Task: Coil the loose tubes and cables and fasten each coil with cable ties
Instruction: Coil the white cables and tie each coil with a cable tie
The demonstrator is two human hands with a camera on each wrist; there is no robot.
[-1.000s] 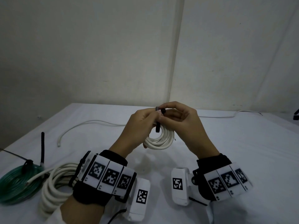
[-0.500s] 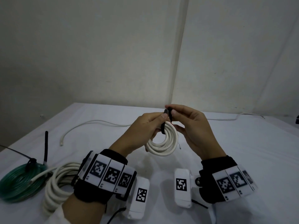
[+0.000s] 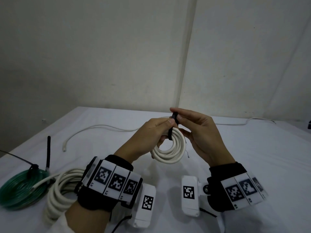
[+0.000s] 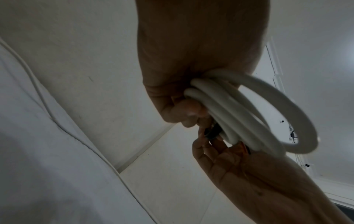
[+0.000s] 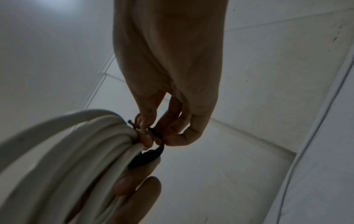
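I have the small white coil lifted above the worktop, my left hand curled round its top so the turns stay bunched. My right hand pinches the black cable tie looped over that same spot, fingers closed on its end, ready, I judge, for cinching. The green coil and larger white coil lie at the left.

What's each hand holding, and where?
Left hand grips the small white coil at its top. Right hand pinches the black cable tie just above it.
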